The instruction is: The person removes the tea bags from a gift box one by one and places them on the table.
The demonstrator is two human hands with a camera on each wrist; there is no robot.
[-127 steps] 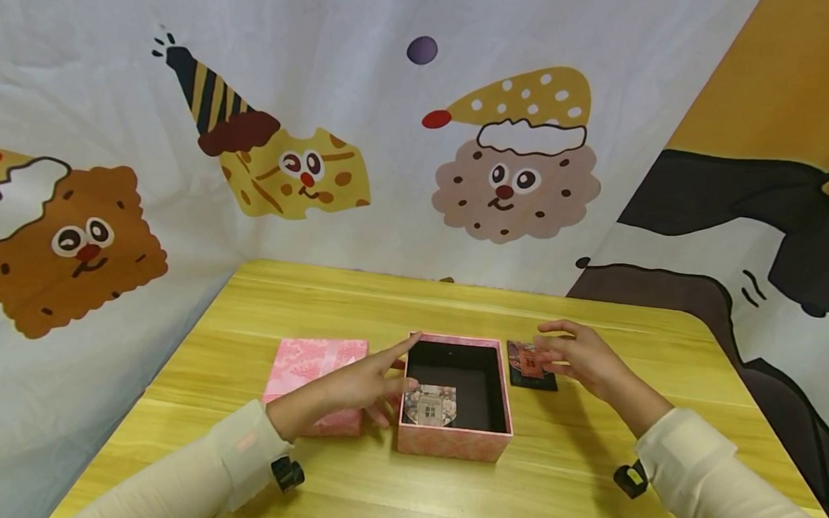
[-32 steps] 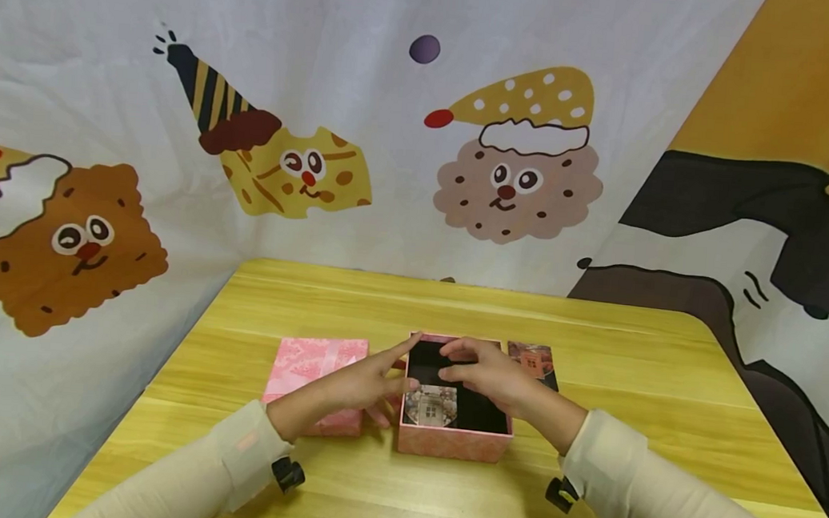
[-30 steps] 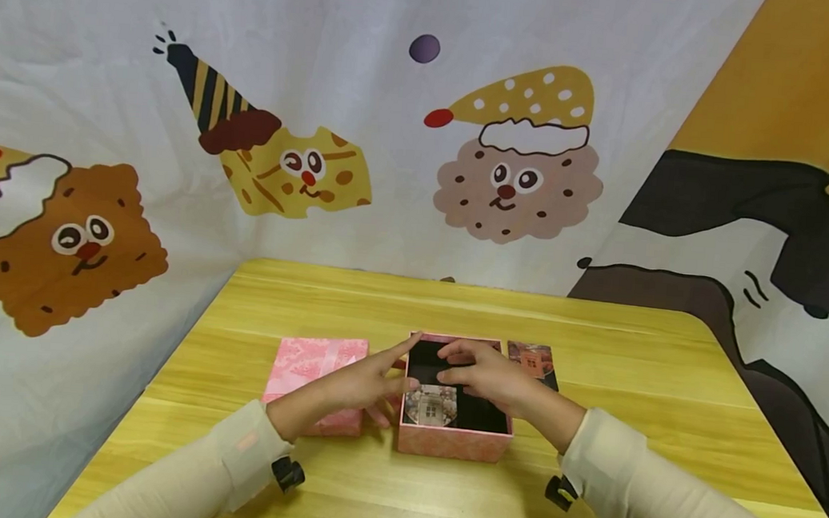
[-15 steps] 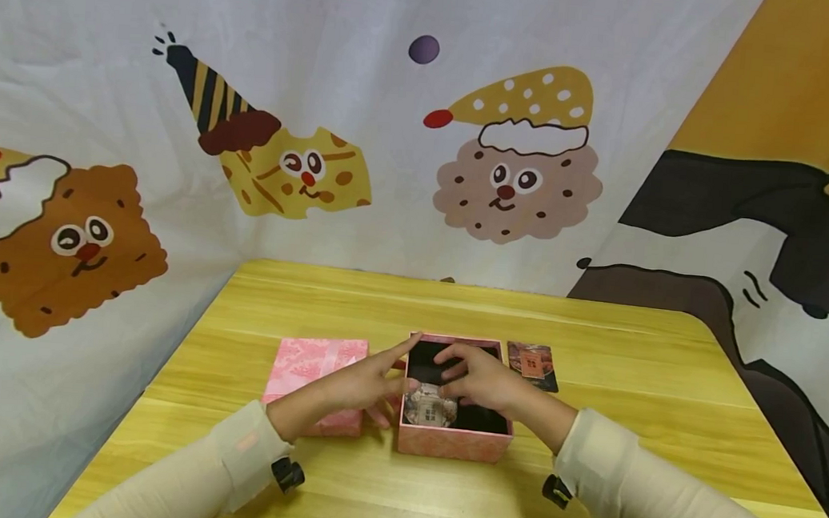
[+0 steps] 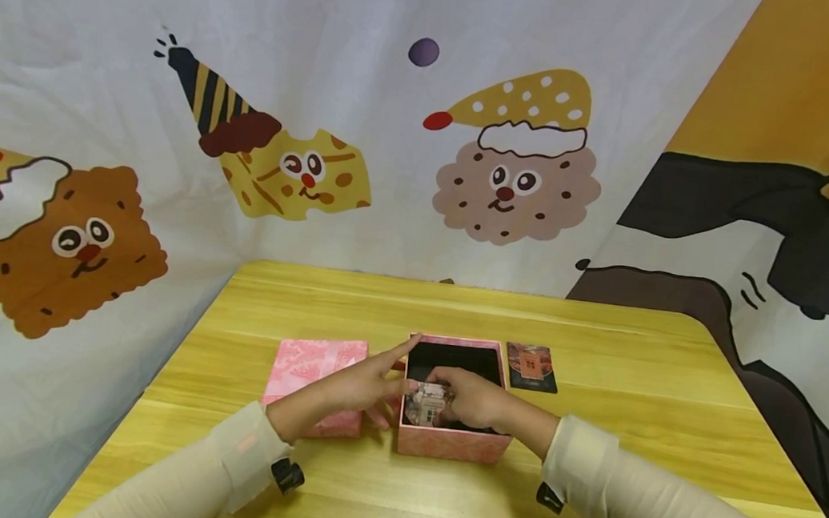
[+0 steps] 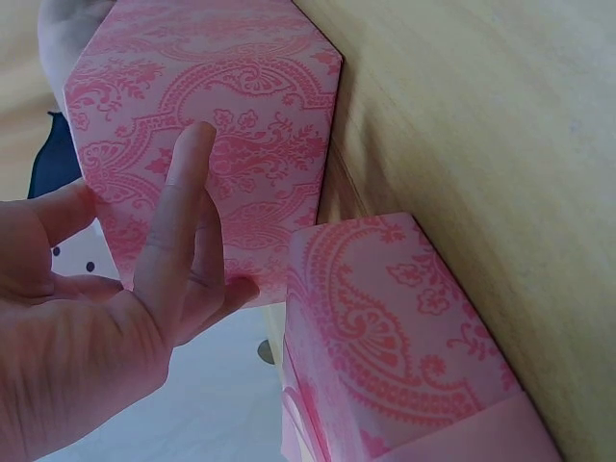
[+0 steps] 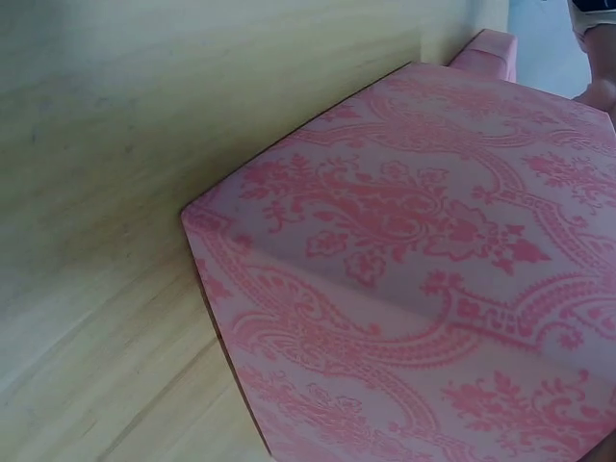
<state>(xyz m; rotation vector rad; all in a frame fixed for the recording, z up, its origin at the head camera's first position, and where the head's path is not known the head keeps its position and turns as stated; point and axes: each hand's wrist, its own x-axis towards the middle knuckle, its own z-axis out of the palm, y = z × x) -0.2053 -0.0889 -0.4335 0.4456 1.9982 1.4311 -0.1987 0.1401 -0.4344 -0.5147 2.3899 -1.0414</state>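
The pink patterned box (image 5: 454, 445) stands uncovered on the table, its inside black. In its near left corner is a square picture card (image 5: 426, 404) printed with a pale house. My right hand (image 5: 480, 400) reaches into the box, its curled fingers pinching the card's right edge; the fingertips are partly hidden. My left hand (image 5: 362, 384) rests against the box's left wall with fingers mostly straight, the thumb at the rim. In the left wrist view, the left fingers (image 6: 173, 221) lie along the box wall (image 6: 260, 125). The right wrist view shows only the box's outer wall (image 7: 385, 250).
The pink lid (image 5: 314, 356) with a ribbon band lies left of the box, partly behind my left hand. A dark square card (image 5: 532, 367) with a red door picture lies right of the box. A printed curtain (image 5: 386, 249) hangs behind the yellow wooden table (image 5: 630, 370).
My right hand has moved from the dark card on the right into the box, then lower and nearer onto the house card. The left hand, box and lid have stayed put.
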